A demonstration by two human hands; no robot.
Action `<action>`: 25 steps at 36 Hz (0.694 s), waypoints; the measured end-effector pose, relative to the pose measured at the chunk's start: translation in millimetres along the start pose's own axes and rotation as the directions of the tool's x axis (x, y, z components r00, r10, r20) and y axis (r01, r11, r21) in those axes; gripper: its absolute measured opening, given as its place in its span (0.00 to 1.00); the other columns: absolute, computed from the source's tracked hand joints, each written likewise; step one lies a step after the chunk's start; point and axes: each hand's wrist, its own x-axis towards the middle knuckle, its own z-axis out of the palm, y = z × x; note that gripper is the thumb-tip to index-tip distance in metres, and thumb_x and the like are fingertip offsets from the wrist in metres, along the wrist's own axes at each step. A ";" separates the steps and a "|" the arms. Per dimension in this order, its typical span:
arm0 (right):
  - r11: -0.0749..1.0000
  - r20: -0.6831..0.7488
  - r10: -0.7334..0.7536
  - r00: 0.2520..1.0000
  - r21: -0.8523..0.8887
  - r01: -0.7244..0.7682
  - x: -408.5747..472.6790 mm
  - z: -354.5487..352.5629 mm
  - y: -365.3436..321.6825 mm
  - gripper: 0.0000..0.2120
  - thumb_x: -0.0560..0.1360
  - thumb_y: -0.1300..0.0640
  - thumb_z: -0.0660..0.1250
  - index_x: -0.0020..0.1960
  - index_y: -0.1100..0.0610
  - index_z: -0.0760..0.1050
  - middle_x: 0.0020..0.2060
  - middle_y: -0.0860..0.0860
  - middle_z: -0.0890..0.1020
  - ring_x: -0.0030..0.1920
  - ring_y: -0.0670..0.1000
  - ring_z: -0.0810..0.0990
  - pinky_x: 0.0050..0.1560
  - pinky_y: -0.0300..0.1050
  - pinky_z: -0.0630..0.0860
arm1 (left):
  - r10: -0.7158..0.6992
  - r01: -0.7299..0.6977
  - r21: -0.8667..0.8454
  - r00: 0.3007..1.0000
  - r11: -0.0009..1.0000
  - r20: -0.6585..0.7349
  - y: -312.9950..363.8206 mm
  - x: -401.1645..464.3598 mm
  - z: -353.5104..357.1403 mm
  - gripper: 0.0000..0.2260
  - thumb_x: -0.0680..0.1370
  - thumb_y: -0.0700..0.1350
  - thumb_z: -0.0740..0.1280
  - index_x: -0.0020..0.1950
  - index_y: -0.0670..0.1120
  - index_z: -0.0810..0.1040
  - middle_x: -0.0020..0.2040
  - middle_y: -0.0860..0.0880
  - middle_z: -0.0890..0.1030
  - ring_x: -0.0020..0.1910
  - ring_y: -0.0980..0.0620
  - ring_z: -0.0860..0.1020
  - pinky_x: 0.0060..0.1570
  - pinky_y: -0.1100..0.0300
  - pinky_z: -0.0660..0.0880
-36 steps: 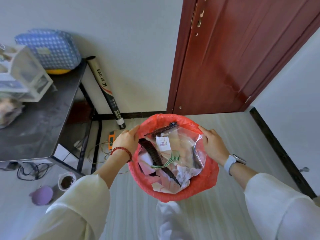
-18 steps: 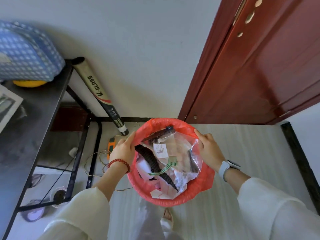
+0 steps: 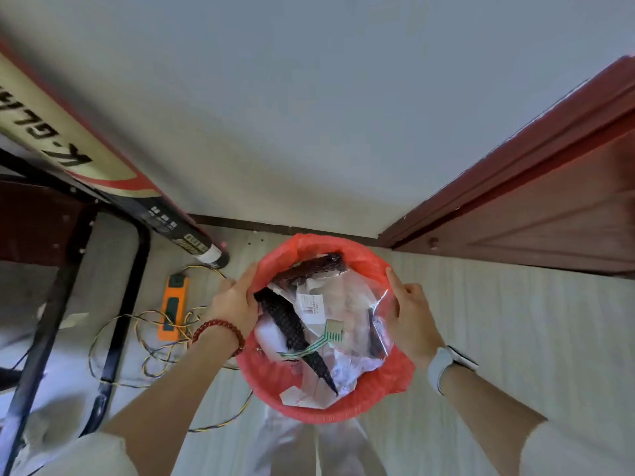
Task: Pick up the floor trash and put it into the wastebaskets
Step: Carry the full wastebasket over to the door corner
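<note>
A round wastebasket lined with a red bag (image 3: 343, 408) sits low in the middle of the view, close to the wall and door. It holds trash: a clear plastic bag (image 3: 347, 304), black mesh strips (image 3: 292, 324), a green ribbon cable (image 3: 326, 336) and crumpled white paper (image 3: 347, 367). My left hand (image 3: 233, 304), with a red bead bracelet, grips the left rim with its thumb over the edge. My right hand (image 3: 410, 317), with a pale watch on the wrist, grips the right rim.
A long tube printed with letters (image 3: 113, 173) leans against the wall at left. An orange device (image 3: 173, 305) and tangled coloured wires (image 3: 151, 352) lie on the floor beside a black table frame (image 3: 120, 314). A dark red door (image 3: 549, 214) stands at right.
The view has dropped much nearer to the floor and wall. Both hands keep hold of the basket rim. The basket now sits closer to the corner by the door.
</note>
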 end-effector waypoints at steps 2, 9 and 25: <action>1.000 0.045 0.005 0.999 0.017 -0.006 36.5 29.0 19.5 0.29 0.77 0.64 0.58 0.74 0.49 0.54 0.49 0.52 0.67 0.49 0.49 0.70 0.62 0.39 0.66 | 0.026 -0.022 0.098 0.999 0.995 -0.039 -11.6 40.2 26.4 0.26 0.77 0.39 0.56 0.74 0.55 0.59 0.45 0.42 0.70 0.38 0.46 0.68 0.40 0.58 0.63; 0.997 0.065 0.057 0.996 0.039 -0.059 128.4 102.2 64.7 0.27 0.77 0.64 0.58 0.74 0.52 0.57 0.51 0.60 0.68 0.56 0.60 0.71 0.64 0.43 0.63 | -0.008 0.008 -0.024 1.000 1.000 0.003 -51.7 143.1 106.2 0.29 0.74 0.37 0.58 0.73 0.55 0.60 0.45 0.38 0.70 0.38 0.40 0.73 0.40 0.56 0.68; 0.992 0.207 0.110 0.972 -0.091 -0.093 159.8 87.3 38.1 0.28 0.76 0.59 0.56 0.74 0.54 0.54 0.68 0.60 0.65 0.66 0.63 0.66 0.65 0.51 0.64 | 0.052 -0.054 0.028 0.996 0.998 0.073 8.3 166.7 85.9 0.27 0.72 0.39 0.64 0.71 0.47 0.63 0.63 0.37 0.70 0.62 0.37 0.69 0.63 0.47 0.68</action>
